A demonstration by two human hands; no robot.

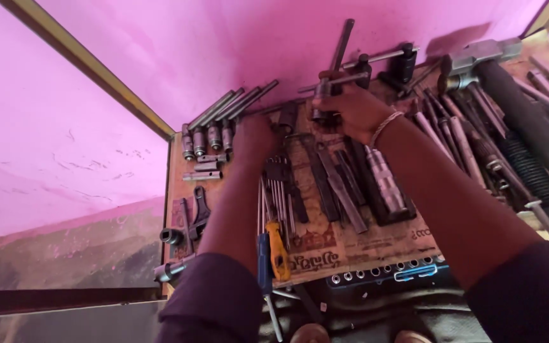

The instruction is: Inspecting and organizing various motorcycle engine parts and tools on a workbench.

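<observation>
Seemingly, right hand (pixel 357 109) clasps a T-handle tool (pixel 326 89); left hand (pixel 253 136) rests flat on hex keys (pixel 279 170).

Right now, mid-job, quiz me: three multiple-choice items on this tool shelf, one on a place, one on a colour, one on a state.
1. Where do the long socket tubes lie?
A. left of both hands
B. right of the hammer
C. on the socket rail

2. What colours are the two screwdriver handles?
A. red and green
B. yellow and blue
C. black and white

3. What is the right hand doing?
A. resting flat and open
B. hanging off the shelf
C. gripping a metal tool

Answers: 1 A, they lean at the wall left of the left hand. 2 B, both lie near the front edge. 3 C, fingers close around it.
</observation>
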